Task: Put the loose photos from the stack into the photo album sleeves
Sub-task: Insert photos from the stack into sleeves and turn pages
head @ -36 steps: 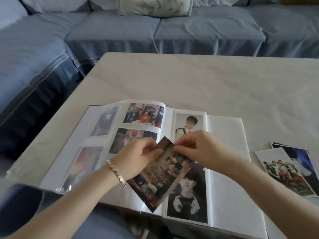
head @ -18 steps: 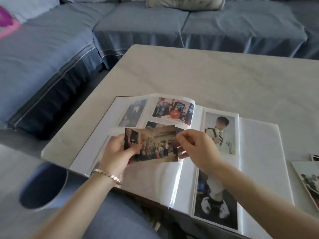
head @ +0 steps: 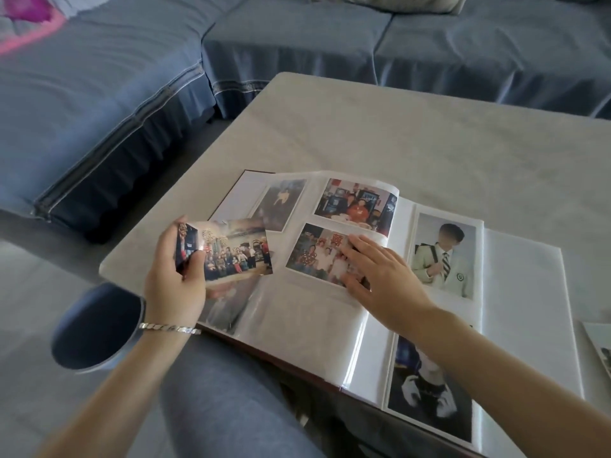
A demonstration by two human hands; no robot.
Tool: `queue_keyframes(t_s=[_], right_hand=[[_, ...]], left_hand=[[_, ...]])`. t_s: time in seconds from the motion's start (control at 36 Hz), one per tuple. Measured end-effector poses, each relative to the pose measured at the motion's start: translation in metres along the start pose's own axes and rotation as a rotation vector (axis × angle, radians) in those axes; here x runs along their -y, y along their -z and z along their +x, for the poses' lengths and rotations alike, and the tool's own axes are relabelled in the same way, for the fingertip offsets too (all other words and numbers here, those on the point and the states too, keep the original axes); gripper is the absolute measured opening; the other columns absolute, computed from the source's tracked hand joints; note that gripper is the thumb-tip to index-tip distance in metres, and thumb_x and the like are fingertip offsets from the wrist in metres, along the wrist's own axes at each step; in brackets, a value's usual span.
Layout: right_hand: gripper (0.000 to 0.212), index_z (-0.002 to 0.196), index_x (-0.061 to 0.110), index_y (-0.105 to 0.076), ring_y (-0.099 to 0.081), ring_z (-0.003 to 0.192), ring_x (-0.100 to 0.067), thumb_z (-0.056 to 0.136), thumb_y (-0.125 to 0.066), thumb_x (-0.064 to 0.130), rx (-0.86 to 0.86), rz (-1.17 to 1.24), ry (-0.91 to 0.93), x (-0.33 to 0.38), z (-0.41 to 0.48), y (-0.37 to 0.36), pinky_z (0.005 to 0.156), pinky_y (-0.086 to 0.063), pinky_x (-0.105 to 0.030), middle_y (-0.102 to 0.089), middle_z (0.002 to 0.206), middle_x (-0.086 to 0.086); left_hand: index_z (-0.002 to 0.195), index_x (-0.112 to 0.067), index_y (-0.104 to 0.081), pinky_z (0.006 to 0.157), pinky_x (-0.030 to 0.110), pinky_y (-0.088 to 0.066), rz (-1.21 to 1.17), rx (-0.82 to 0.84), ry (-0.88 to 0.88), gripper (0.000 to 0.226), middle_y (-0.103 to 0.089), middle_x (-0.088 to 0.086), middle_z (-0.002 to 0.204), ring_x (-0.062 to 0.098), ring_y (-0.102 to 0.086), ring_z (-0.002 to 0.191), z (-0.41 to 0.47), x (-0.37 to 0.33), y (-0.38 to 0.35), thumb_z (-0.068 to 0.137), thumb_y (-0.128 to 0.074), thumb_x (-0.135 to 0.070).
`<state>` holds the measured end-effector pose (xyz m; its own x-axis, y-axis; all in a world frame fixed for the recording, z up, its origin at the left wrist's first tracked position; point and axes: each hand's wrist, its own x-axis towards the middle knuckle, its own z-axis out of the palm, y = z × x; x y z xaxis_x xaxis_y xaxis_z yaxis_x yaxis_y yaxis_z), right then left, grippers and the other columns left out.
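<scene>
Loose photo (head: 238,251) in left hand (head: 175,287), long axis left-to-right, face up

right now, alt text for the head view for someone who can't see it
A person's left hand holds a loose group photo over an open photo album on a pale table, while the right hand rests flat on a sleeved photo. A blue sofa stands behind.

Pale stone-look table (head: 429,137), centre to right, left corner rounded. Blue-covered corner sofa (head: 297,34) wraps far side and left, just beyond table. Pale patterned cushion (head: 390,0) on far seat, cut by top edge. Pink-magenta fabric (head: 29,18) on sofa, far left. Round dark-blue object (head: 96,328) near left, beside table corner. Grey floor (head: 26,292).
</scene>
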<state>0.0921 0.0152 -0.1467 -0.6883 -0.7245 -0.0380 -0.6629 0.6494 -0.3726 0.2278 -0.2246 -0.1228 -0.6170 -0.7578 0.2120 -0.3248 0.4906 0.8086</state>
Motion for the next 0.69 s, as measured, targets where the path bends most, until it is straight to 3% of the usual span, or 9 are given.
queue_keyframes(t_s=[0.08,0.19,0.28,0.39,0.44,0.53,0.69], right_hand=[[0.057,0.148,0.028,-0.016,-0.004,0.143,-0.005,0.096,-0.031,0.047,0.008,0.005,0.000,0.000,0.000,0.002,0.108,0.007,-0.019,-0.012,0.156,0.010],[0.057,0.148,0.029,-0.017,-0.005,0.143,-0.005,0.096,-0.032,0.047,0.019,0.017,-0.006,0.001,0.000,0.003,0.109,0.005,-0.020,-0.013,0.156,0.010],[0.057,0.148,0.029,-0.017,-0.005,0.143,-0.006,0.096,-0.032,0.048,0.033,0.020,-0.013,0.001,0.000,0.004,0.110,0.004,-0.021,-0.012,0.156,0.010],[0.057,0.148,0.029,-0.018,-0.005,0.143,-0.005,0.096,-0.033,0.047,0.035,0.017,-0.011,0.002,0.000,0.005,0.110,0.004,-0.020,-0.013,0.156,0.010],[0.057,0.148,0.028,-0.017,-0.005,0.143,-0.006,0.096,-0.033,0.046,0.038,0.013,-0.012,0.002,0.000,0.006,0.109,0.004,-0.020,-0.013,0.156,0.010],[0.057,0.148,0.027,-0.018,-0.006,0.143,-0.006,0.096,-0.034,0.046,0.040,0.010,-0.010,0.002,0.000,0.007,0.110,0.004,-0.020,-0.014,0.156,0.009],[0.057,0.147,0.027,-0.020,-0.009,0.142,-0.005,0.096,-0.037,0.045,0.034,0.013,-0.006,0.003,0.000,0.009,0.108,0.003,-0.019,-0.016,0.155,0.010]], left_hand=[[0.135,-0.022,-0.043,0.085,0.041,-0.051,-0.015,0.002,-0.022,0.046,-0.052,-0.007,0.125,0.019,-0.056,0.112,0.000,0.006,0.001,0.092,-0.054,-0.009],[0.135,-0.019,-0.044,0.086,0.034,-0.049,-0.033,0.009,-0.025,0.046,-0.054,0.002,0.128,0.017,-0.055,0.111,-0.002,0.013,0.000,0.092,-0.054,-0.007],[0.135,-0.021,-0.043,0.084,0.045,-0.053,-0.077,0.016,0.039,0.046,-0.052,-0.002,0.125,0.016,-0.054,0.109,0.000,0.018,0.001,0.092,-0.055,-0.009],[0.134,-0.023,-0.043,0.075,0.053,-0.055,-0.160,0.100,0.106,0.048,-0.052,0.001,0.127,0.024,-0.057,0.110,0.001,0.025,0.003,0.091,-0.056,-0.007],[0.128,-0.024,-0.046,0.061,0.044,-0.058,-0.195,0.166,0.124,0.043,-0.054,-0.002,0.119,0.021,-0.061,0.101,0.002,0.028,0.004,0.090,-0.057,-0.008],[0.101,-0.027,-0.054,0.041,0.025,-0.052,-0.252,0.300,0.178,0.028,-0.061,-0.006,0.096,0.010,-0.067,0.079,0.003,0.034,0.006,0.087,-0.060,-0.003],[0.092,-0.016,-0.058,0.034,0.026,-0.047,-0.238,0.569,0.303,0.024,-0.059,0.007,0.076,0.014,-0.061,0.062,0.007,0.045,0.012,0.085,-0.057,0.008]])
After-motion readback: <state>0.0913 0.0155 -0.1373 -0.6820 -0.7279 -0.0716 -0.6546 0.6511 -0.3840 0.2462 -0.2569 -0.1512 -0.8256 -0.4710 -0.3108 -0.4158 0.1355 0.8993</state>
